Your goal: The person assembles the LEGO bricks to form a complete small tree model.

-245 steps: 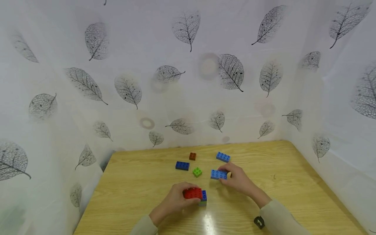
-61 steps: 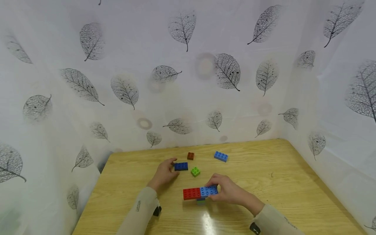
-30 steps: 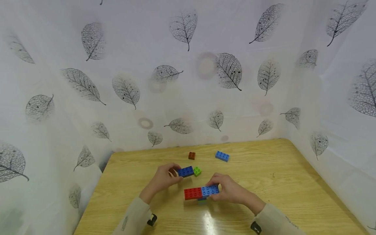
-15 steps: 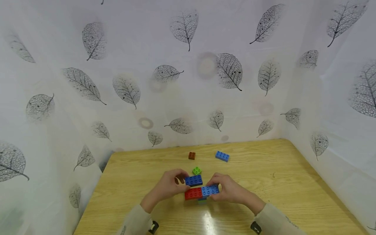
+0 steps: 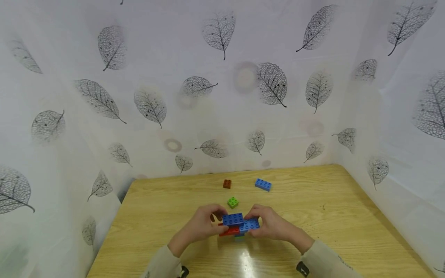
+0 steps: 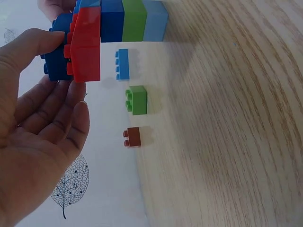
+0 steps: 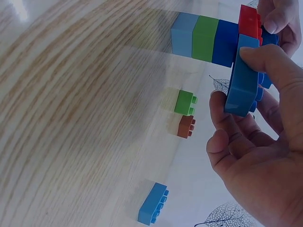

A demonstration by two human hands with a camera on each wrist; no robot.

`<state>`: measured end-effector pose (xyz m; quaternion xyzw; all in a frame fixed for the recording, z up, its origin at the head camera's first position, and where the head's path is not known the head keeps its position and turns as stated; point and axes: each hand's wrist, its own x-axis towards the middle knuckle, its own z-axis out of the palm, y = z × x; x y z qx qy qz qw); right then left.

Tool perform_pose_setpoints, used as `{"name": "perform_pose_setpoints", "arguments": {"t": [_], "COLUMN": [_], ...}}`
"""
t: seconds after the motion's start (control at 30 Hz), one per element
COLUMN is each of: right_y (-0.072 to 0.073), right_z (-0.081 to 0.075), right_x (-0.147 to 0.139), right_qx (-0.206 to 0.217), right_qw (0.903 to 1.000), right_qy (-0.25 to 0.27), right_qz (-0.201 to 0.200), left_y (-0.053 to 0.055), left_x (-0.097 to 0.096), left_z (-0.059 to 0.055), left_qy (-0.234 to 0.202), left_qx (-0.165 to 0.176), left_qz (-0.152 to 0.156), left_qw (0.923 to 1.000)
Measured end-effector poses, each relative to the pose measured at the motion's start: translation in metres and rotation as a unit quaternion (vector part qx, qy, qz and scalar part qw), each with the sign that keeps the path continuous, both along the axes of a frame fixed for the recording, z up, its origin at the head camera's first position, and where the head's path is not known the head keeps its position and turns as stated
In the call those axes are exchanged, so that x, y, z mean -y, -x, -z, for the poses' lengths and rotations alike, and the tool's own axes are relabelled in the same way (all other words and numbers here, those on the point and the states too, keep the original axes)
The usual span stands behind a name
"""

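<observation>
My left hand [image 5: 203,226] pinches a dark blue brick [image 5: 233,219] between thumb and fingers, right over the studs of a red brick [image 5: 230,231]. Beside the red one, end to end, is a light blue brick [image 5: 251,224], which my right hand [image 5: 271,224] grips at its outer end. Both sit on top of a short column, and in the right wrist view its layers are a dark blue brick [image 7: 225,43], a green brick [image 7: 205,39] and a pale blue brick [image 7: 184,35] at the bottom. The red and light blue bricks overhang the column on opposite sides.
On the wooden table [image 5: 156,204] behind the hands lie a small lime green brick [image 5: 233,202], a small brown brick [image 5: 227,184] and another light blue brick [image 5: 263,184]. A white leaf-print curtain [image 5: 229,116] stands along the table's back and sides.
My left hand let go of the red brick, took the dark blue brick from the table and brought it over the red one. My right hand brought the light blue brick onto the column.
</observation>
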<state>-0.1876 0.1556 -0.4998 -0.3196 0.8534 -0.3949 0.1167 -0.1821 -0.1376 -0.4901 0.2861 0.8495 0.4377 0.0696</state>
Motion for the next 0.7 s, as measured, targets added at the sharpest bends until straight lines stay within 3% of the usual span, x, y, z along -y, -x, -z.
{"name": "perform_pose_setpoints", "arguments": {"t": [0.6,0.7], "right_y": [-0.0002,-0.0006], "right_z": [0.0000,0.0001], "right_x": [0.0010,0.0006], "right_qx": [-0.005,-0.004], "right_qw": [1.0000,1.0000], "right_qy": [0.005,0.008], "right_qz": [0.000,0.002], "left_y": [-0.0062,-0.0060], "left_x": [0.0008,-0.0003], "left_z": [0.0066,0.0077], "left_qy": [-0.014,-0.024], "left_qx": [-0.001,0.017], "left_qz": [0.013,0.022], "left_qw": [0.9998,0.9993]}}
